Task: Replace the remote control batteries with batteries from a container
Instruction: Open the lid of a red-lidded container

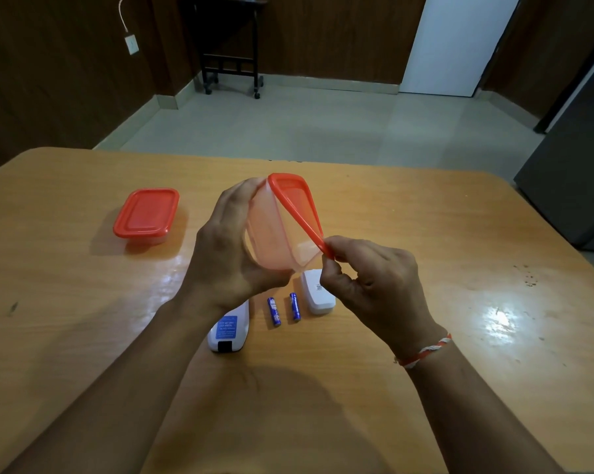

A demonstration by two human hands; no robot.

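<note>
My left hand (227, 254) grips a clear plastic container (271, 234), tilted on its side above the table. My right hand (367, 278) pinches the near corner of its red lid (297, 206), which is peeled partly off the rim. Below my hands, two blue batteries (274, 311) (295, 306) lie side by side on the table. The white remote control (228, 330) lies left of them, back side up, partly under my left wrist. Its white battery cover (314, 292) lies to the right. I cannot see what the container holds.
A second container with a red lid (146, 217) stands shut at the left of the wooden table (460, 302). Beyond the table's far edge is tiled floor, a dark wheeled stand (230, 63) and a white door (456, 42).
</note>
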